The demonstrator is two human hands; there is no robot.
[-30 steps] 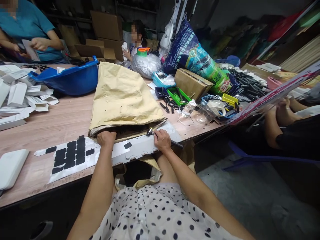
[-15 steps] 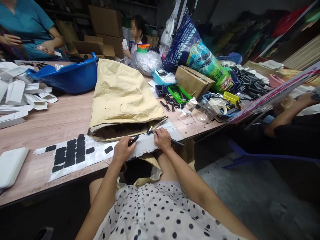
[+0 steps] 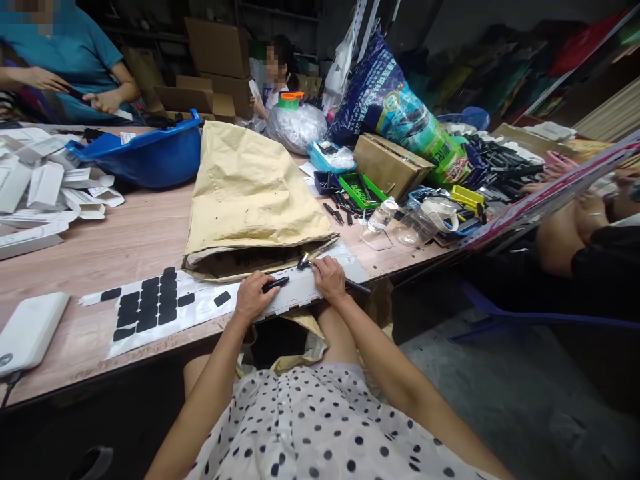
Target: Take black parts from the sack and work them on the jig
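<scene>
My left hand [image 3: 253, 295] is closed around a slim black pen-shaped piece [image 3: 277, 284], which points right over a white board [image 3: 295, 288] at the table's front edge. Fingers curled, my right hand [image 3: 330, 278] grips a small hammer. The hammer's shiny metal head [image 3: 303, 260] shows left of the fingers, and its black handle [image 3: 358, 287] sticks out to the right. Just behind both hands lies a large tan paper sack [image 3: 255, 193], its dark mouth facing me. To the left, a white sheet [image 3: 197, 313] carries rows of black rounded patches [image 3: 150, 303].
A white power bank [image 3: 33, 333] with a cable lies at left. Behind are white boxes [image 3: 45, 180] and a blue basin [image 3: 145, 157]. A green tray [image 3: 363, 190], bottle [image 3: 383, 215] and clear jug [image 3: 417, 227] stand at right. Co-workers sit across and to the right.
The black piece in my left hand has swung from slanting upward to lying flatter, pointing right. My right hand keeps its hold on the hammer. The view has shifted slightly.
</scene>
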